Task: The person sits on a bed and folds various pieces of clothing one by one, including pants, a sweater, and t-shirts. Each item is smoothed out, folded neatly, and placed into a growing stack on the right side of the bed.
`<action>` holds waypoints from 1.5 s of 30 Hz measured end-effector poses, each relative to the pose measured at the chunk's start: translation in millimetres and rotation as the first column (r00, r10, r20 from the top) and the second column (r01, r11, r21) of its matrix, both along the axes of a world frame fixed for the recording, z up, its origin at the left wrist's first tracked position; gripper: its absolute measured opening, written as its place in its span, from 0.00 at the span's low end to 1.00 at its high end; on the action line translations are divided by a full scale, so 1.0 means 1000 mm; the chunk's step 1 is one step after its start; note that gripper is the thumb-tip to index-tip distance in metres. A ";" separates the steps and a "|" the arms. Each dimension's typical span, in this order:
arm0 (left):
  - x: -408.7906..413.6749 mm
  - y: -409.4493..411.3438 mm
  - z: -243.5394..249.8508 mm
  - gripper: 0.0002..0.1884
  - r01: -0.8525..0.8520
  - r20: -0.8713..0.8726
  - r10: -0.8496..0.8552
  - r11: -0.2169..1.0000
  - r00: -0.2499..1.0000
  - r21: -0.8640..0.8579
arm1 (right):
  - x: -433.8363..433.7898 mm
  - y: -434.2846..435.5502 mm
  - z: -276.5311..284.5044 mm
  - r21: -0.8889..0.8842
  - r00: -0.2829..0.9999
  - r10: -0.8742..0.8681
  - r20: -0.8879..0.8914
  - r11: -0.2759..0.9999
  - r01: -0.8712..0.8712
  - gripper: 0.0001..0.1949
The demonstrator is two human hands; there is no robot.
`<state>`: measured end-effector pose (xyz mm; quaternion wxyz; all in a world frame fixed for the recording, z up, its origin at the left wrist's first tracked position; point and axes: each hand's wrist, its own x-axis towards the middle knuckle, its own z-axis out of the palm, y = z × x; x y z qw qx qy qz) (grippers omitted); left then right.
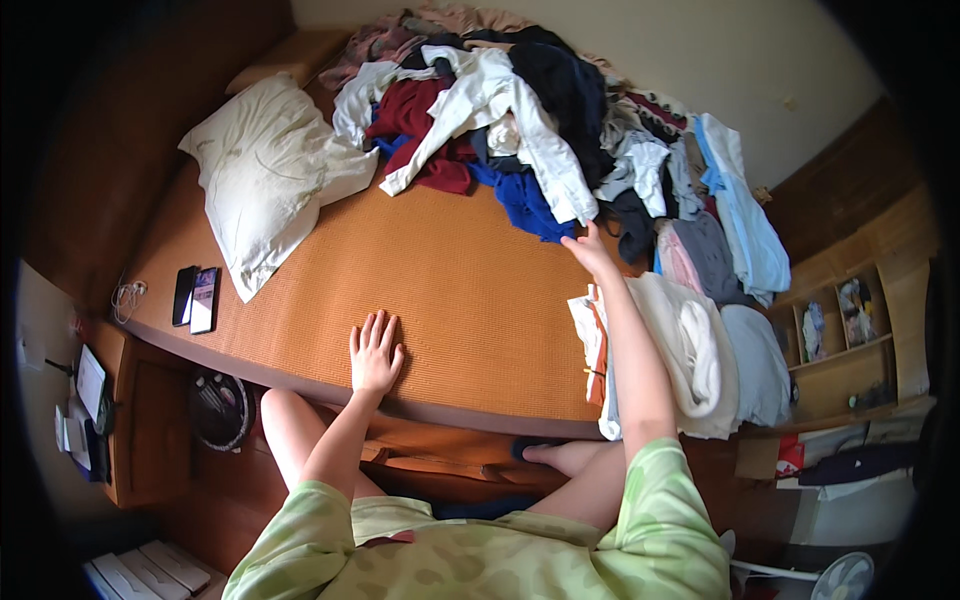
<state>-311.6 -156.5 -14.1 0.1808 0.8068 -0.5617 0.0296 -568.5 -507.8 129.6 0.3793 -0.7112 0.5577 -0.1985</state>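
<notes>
My left hand (374, 355) lies flat, fingers spread, on the orange-brown mat (465, 300) that covers the bed. My right hand (591, 249) reaches forward to the cuff of a white long-sleeved garment (551, 161), thumb and forefinger at the cloth; whether they pinch it is too small to tell. That garment lies on top of a heap of clothes, with its sleeves hanging towards me. Under and beside it are a dark red garment (409, 112), a blue garment (525, 202) and a black garment (562, 90).
A white pillow (262, 172) and two phones (203, 300) lie on the left of the bed. Folded clothes (694, 352) are stacked beside my right arm. An open compartment shelf (840, 352) stands at the right, a fan (844, 577) at the lower right.
</notes>
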 end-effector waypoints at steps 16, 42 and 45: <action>0.006 -0.015 0.019 0.31 0.003 -0.118 0.005 0.998 0.993 0.069 | 0.032 -0.177 -0.104 -0.254 0.910 -0.218 -0.353 0.958 0.131 0.36; 0.008 -0.013 0.020 0.31 0.006 -0.143 0.000 0.999 0.990 0.039 | 0.021 -0.176 -0.101 -0.099 0.706 -0.197 -0.681 0.979 0.178 0.39; 0.008 -0.013 0.018 0.31 0.008 -0.139 -0.002 0.999 0.990 0.046 | 0.027 -0.172 -0.105 -0.239 0.564 -0.203 -0.800 0.971 0.011 0.23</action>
